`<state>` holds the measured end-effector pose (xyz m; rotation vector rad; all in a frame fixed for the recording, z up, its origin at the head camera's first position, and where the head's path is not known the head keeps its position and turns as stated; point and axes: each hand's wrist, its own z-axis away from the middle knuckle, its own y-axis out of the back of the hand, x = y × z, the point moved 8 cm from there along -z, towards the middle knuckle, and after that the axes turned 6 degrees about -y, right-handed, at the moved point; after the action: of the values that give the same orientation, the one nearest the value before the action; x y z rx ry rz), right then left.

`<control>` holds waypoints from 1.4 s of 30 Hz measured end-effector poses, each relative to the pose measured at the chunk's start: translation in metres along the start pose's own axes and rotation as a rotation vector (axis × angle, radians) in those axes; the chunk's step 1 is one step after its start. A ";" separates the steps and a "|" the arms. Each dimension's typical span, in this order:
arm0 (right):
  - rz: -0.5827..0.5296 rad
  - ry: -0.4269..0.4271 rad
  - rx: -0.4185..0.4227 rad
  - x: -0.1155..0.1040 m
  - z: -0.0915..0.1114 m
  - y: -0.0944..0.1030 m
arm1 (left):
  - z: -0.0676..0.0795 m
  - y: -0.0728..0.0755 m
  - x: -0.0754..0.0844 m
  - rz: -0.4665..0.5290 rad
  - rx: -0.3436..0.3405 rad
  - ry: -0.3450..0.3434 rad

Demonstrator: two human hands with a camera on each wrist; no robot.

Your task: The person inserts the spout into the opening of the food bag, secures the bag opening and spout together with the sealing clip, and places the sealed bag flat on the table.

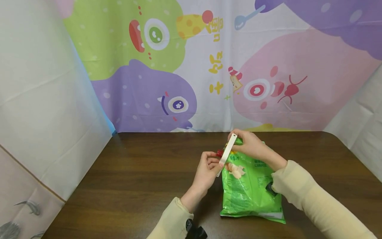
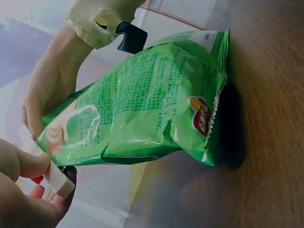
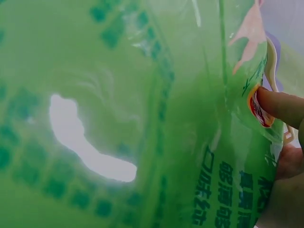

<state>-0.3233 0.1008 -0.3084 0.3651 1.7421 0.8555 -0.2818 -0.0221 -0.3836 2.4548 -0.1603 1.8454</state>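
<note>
A green snack bag (image 1: 250, 189) leans up from the table, its lower end on the wood. Across its top edge lies a long white bag clip (image 1: 228, 149). My left hand (image 1: 206, 171) pinches the clip's near end between thumb and fingers, clearly seen in the left wrist view on the white clip (image 2: 59, 183). At the far end, my right hand (image 1: 250, 145) grips the bag's top corner beside the clip. The right wrist view shows the right thumb (image 3: 282, 107) pressed on the green film (image 3: 190, 118); the fingers behind the bag are mostly hidden.
A dark brown wooden table (image 1: 134, 186) lies under the bag. Behind it hangs a cloth with cartoon monsters (image 1: 149, 93); pale cloth walls (image 1: 47, 83) stand at both sides. Black wrist camera mounts (image 1: 195, 229) sit on the cream sleeves.
</note>
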 end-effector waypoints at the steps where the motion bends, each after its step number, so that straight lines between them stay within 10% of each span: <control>1: 0.013 0.012 0.006 -0.001 0.000 0.000 | 0.000 0.000 0.000 0.005 0.003 0.003; 22: -0.061 -0.055 -0.020 0.005 -0.003 0.007 | 0.002 0.004 0.004 0.016 0.114 0.012; 31: -0.139 -0.222 -0.084 0.017 -0.006 0.008 | 0.002 0.006 -0.005 0.000 0.142 0.020; 42: -0.194 -0.286 -0.059 0.024 -0.008 0.008 | 0.004 0.004 0.002 -0.014 0.132 -0.081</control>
<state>-0.3401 0.1186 -0.3184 0.2598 1.4573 0.6777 -0.2780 -0.0269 -0.3823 2.6119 -0.0257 1.8076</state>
